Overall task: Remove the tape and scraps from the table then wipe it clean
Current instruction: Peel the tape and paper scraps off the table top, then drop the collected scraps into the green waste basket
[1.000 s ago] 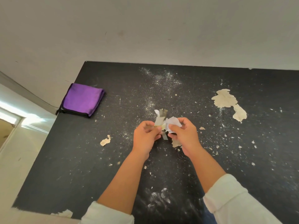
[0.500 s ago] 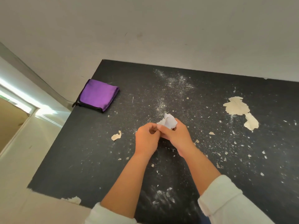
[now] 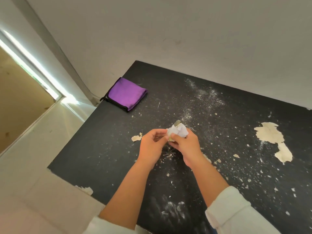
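Note:
A black table (image 3: 104, 149) is dusted with white powder and small flakes. My right hand (image 3: 187, 147) grips a crumpled wad of white paper and tape (image 3: 179, 131) above the table's middle; a strip of tape sticks out of its top. My left hand (image 3: 152, 146) is right beside the wad, fingers curled, its fingertips touching the wad's left side. A folded purple cloth (image 3: 125, 96) lies at the table's far left corner. A small beige scrap (image 3: 136, 137) lies just left of my left hand.
Large beige peeled patches (image 3: 270, 135) mark the table's right side, with many tiny flakes around them. Another beige patch (image 3: 87, 190) sits at the near left edge. A white wall runs behind the table; a pale floor and a doorway lie to the left.
The loose paper and tape pieces have been squeezed into a tighter wad between both hands. My view has swung left, so the table and the cloth sit further right in the frame.

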